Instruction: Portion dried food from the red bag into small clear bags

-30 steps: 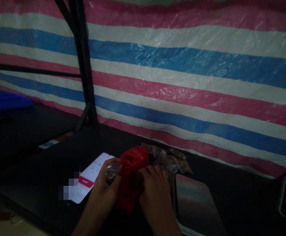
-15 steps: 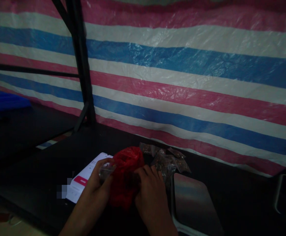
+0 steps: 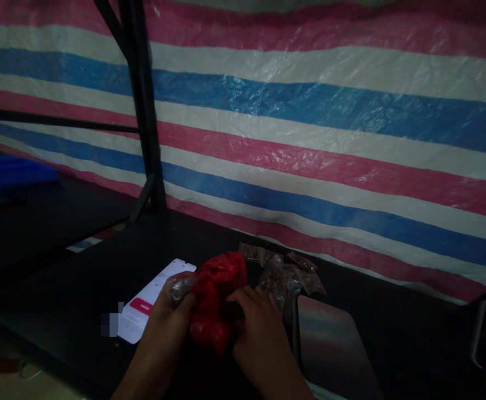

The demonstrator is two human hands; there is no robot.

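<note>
Red bag (image 3: 209, 303) between left fingers (image 3: 168, 287), snug around a clear packet (image 3: 182, 289), and right fingers (image 3: 250, 300) — their hold unclear.

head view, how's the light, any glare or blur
Head view: dim overall, black table showing little detail; same view: glare glints on the striped sheet; same view: phone bright, its small text blurred; same view: deep shadow between right hand and red bag.
</note>
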